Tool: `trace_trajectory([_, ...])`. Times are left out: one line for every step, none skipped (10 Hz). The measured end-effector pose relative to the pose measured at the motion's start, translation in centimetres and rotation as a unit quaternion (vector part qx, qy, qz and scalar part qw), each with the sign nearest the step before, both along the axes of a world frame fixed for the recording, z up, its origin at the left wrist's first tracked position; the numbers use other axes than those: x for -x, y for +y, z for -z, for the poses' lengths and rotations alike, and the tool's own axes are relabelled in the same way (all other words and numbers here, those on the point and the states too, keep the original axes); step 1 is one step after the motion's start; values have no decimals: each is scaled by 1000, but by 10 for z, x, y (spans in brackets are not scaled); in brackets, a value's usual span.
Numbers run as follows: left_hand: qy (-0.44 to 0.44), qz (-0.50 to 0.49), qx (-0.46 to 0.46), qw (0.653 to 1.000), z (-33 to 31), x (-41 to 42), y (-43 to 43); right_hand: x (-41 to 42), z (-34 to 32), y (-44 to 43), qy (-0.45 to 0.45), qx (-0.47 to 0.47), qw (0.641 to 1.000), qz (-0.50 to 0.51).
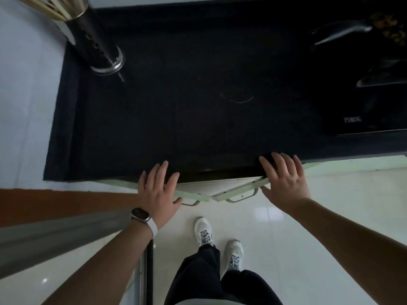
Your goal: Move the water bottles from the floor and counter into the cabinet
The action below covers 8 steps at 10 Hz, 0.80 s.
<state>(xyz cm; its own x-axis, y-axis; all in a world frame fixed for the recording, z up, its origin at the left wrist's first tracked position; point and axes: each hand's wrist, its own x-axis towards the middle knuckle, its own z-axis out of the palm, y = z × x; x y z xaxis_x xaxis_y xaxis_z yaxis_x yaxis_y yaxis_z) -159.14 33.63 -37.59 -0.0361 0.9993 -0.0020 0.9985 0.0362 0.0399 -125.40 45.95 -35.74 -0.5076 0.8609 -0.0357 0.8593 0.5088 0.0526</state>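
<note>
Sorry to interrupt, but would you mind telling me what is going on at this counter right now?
A person stands at the black stone countertop, looking straight down. The left hand and right hand, both open and empty, rest on the two pale green cabinet doors below the counter edge, which are ajar and meet at an angle. No water bottles are in view. A perforated metal chopstick holder stands at the counter's back left.

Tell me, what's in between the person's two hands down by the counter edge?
In the head view, between the left hand and right hand are two pale green cabinet doors, angled partly open and meeting in the middle, with metal handles. No bottles show.
</note>
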Motion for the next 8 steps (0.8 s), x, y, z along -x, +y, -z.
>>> trace_trajectory([-10,21,-74,997,14,1,9,6,5,10,17,-40,999,6])
trace_trajectory([-20,24,-132,991,21,4,14,18,10,16,34,-76,996,31])
trace_trajectory([-25,15,-158,987,21,6,22,28,16,18,43,-98,993,54])
trace_trajectory([-19,3,-165,986,18,6,33,30,14,15,49,-102,992,61])
trace_trajectory([-25,-4,-156,987,11,4,41,30,7,11,35,-66,995,60])
trace_trajectory([-34,6,-103,994,-5,3,44,34,-9,9,0,-15,997,79])
trace_trajectory([-40,56,-43,997,-34,6,55,39,-29,7,-34,14,996,80])
trace_trajectory([-42,74,-52,995,-70,11,66,45,-56,7,-28,24,996,81])
